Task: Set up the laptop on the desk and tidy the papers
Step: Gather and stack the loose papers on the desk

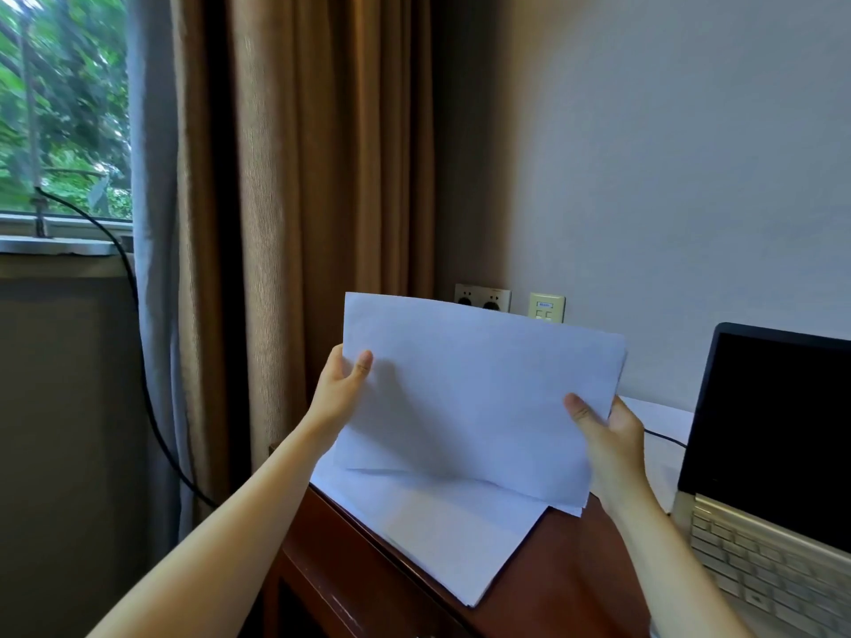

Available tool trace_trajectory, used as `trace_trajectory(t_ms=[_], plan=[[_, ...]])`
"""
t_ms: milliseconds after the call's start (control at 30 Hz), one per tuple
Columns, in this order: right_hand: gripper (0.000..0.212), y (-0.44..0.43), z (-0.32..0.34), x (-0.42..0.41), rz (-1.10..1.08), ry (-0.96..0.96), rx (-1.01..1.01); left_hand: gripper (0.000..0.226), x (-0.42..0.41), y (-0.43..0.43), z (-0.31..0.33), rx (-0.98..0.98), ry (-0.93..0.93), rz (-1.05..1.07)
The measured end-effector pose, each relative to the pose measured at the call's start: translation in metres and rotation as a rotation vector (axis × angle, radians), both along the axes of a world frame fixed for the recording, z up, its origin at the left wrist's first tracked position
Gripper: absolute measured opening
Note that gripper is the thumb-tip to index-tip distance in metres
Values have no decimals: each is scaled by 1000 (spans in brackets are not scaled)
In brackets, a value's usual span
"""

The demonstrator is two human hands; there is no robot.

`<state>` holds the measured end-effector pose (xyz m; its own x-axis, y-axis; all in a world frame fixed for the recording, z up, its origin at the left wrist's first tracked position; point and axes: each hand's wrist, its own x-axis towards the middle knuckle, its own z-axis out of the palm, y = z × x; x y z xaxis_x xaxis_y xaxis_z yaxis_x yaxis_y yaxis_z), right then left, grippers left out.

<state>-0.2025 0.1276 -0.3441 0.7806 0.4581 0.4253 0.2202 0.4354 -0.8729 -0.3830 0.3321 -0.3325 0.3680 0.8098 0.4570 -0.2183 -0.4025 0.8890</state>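
I hold a stack of white papers [474,398] upright above the dark wooden desk [552,573], its lower edge resting near the desk top. My left hand [343,384] grips the stack's left edge and my right hand [608,430] grips its right edge. More white sheets [442,536] lie flat on the desk below, reaching past its left corner. An open laptop [764,458] with a dark screen and silver keyboard stands at the right of the desk.
Another white sheet [663,430] lies behind the laptop with a black cable [663,436] across it. Wall sockets [482,297] sit behind the papers. Brown curtains [313,200] hang left of the desk, beside a window [60,108] with a black cord [138,343].
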Motion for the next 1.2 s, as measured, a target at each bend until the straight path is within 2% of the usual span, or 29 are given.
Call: trace_trajectory(t_ms=[100, 233, 267, 333, 367, 467, 600, 667, 767, 900, 1000, 1200], plan=[[8, 0, 4, -1, 12, 11, 33, 13, 2, -2, 8, 19, 1, 47], [16, -6, 5, -2, 76, 41, -51, 22, 2, 4, 4, -68, 13, 49], [23, -8, 4, -2, 107, 45, -79, 23, 2, 4, 1, -82, 28, 48], [53, -10, 1, -1, 167, 52, -148, 21, 4, 4, -5, -117, 38, 42], [56, -11, 1, -1, 184, 47, -187, 22, 4, 4, -7, -130, 40, 40], [15, -10, 3, -9, 153, -15, -305, 24, 3, 9, -9, -167, 16, 17], [17, -6, 11, -22, -23, -81, -323, 30, 6, 7, -4, -178, -5, 81], [18, -4, 11, -24, -30, -11, -280, 50, 8, 7, -1, -156, 33, 191], [6, 6, 6, -27, 23, 158, -232, 76, 9, 7, 2, -65, 187, 381], [25, 27, -11, -33, 44, 348, -287, 69, 8, -2, 0, 203, 612, 550], [35, 39, -22, -45, 64, 419, -369, 59, 8, -2, -6, 260, 755, 480], [37, 47, -35, -58, 86, 458, -515, 54, 12, -14, -24, 270, 941, 265]])
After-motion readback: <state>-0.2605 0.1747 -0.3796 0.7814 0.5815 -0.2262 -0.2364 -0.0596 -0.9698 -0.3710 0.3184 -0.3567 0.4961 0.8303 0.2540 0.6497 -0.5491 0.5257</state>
